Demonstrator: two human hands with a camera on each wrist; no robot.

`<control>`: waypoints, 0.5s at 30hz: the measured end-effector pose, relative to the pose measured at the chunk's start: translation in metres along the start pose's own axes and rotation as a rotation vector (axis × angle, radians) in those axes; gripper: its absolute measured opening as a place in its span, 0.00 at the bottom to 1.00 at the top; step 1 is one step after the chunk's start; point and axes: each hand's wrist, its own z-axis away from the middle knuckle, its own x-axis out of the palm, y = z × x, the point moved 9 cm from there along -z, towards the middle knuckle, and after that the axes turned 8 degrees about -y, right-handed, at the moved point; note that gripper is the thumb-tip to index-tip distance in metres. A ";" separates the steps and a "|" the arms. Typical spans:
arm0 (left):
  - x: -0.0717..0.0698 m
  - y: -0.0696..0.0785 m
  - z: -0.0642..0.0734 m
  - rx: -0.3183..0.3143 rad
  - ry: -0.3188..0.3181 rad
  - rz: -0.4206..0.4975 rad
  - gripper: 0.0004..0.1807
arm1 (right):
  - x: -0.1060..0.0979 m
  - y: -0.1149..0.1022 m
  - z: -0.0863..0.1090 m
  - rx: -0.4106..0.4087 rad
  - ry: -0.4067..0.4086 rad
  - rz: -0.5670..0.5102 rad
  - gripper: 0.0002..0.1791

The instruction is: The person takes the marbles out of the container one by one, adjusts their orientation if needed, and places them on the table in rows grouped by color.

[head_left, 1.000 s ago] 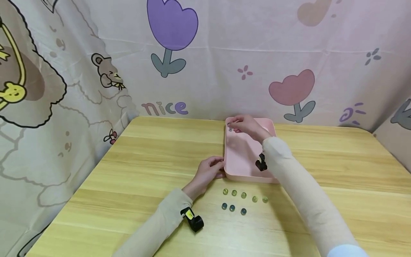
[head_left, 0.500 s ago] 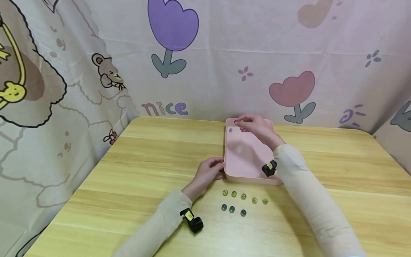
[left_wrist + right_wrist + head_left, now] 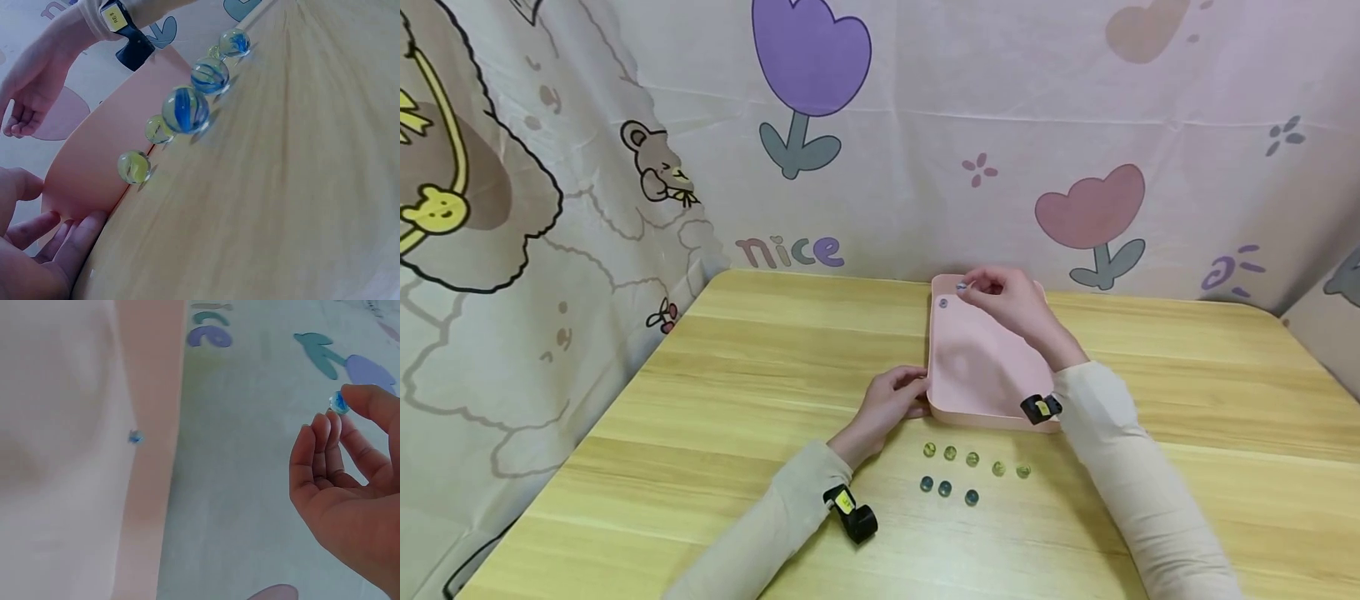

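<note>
Between thumb and index finger my right hand (image 3: 1011, 304) pinches a blue-streaked glass marble (image 3: 338, 402), held over the far end of the pink tray (image 3: 977, 367). A second blue marble (image 3: 943, 303) lies inside the tray at its far left corner. My left hand (image 3: 883, 406) touches the outside of the tray's near left corner; in the left wrist view its extended fingers (image 3: 78, 240) lie against the wall. In front of the tray, several yellow-streaked marbles (image 3: 973, 459) form a row on the table, with three blue marbles (image 3: 945, 489) in a second row nearer me.
The wooden table (image 3: 760, 358) runs back to a printed cloth (image 3: 910, 167) hung behind it, and the tray's far end stands close to that cloth. Black cameras (image 3: 852, 515) are strapped on both wrists. More printed cloth hangs on the left side.
My right hand has drawn back slightly to the right from the tray's far left corner, still pinching the marble. The left hand has stayed at the tray.
</note>
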 end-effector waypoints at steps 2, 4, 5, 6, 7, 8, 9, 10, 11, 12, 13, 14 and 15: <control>0.001 -0.002 -0.001 -0.004 -0.001 -0.001 0.16 | 0.000 0.000 0.003 -0.006 0.017 -0.001 0.13; 0.001 -0.003 -0.001 -0.004 -0.002 0.004 0.16 | 0.001 0.000 0.004 -0.012 0.028 0.003 0.12; 0.002 -0.004 -0.001 -0.005 -0.002 0.006 0.16 | 0.001 0.000 0.004 -0.015 0.030 -0.003 0.12; 0.002 -0.004 -0.001 -0.009 -0.004 0.009 0.17 | 0.001 0.000 0.005 -0.017 0.032 0.002 0.12; 0.003 -0.005 -0.002 -0.010 -0.005 0.009 0.17 | 0.001 0.000 0.005 -0.020 0.033 0.005 0.12; 0.003 -0.005 -0.002 -0.008 -0.005 0.009 0.17 | 0.001 0.000 0.005 -0.023 0.030 0.002 0.12; 0.003 -0.004 -0.002 -0.007 -0.005 0.008 0.17 | 0.000 -0.001 0.005 -0.023 0.031 0.009 0.12; 0.003 -0.004 -0.002 -0.006 -0.006 0.006 0.17 | 0.000 -0.002 0.006 -0.024 0.032 0.012 0.12; 0.003 -0.004 -0.003 -0.006 -0.007 0.004 0.17 | -0.001 -0.002 0.007 -0.024 0.032 0.013 0.12; 0.003 -0.003 -0.003 -0.006 -0.006 0.004 0.17 | -0.002 -0.003 0.007 -0.023 0.036 0.020 0.12; 0.002 -0.003 -0.003 -0.005 -0.005 0.004 0.17 | -0.002 -0.004 0.007 -0.020 0.039 0.027 0.12; 0.002 -0.002 -0.003 -0.006 -0.005 0.003 0.17 | -0.003 -0.005 0.008 -0.020 0.041 0.028 0.12; 0.002 -0.001 -0.004 -0.007 -0.004 0.003 0.17 | -0.003 -0.006 0.007 -0.017 0.044 0.032 0.11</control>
